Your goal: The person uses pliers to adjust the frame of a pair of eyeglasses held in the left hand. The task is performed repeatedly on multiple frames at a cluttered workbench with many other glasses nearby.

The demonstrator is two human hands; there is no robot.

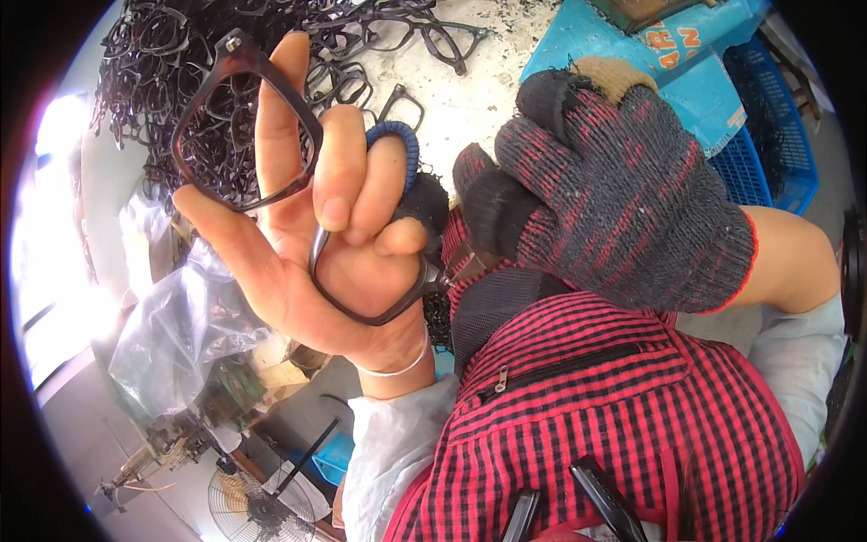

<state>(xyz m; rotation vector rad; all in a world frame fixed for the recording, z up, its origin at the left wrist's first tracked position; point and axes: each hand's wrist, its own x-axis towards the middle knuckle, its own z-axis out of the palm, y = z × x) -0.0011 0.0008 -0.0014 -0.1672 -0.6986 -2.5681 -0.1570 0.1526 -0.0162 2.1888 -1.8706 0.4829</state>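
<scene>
My bare left hand (pixel 302 285) is raised palm up, its fingers curled around a dark spectacle frame (pixel 371 320) without temples. One rim stands beyond my thumb and forefinger; the other lies across the palm, below the bent fingers. A blue coiled band (pixel 398 134) circles one finger. My right hand (pixel 623 194), in a dark grey knitted glove with red flecks, is closed beside the frame's near hinge. A small metallic piece (pixel 466 267) shows beneath its fingers, by that hinge. What the glove grips is mostly hidden.
A big heap of dark spectacle frames (pixel 181 72) covers the pale worktop (pixel 506 27) at far left. Blue baskets (pixel 784 135) and a blue printed bag (pixel 578 41) stand at far right. Clear plastic (pixel 185 330) hangs left, above a fan (pixel 262 510). A red-checked apron (pixel 587 397) covers my front.
</scene>
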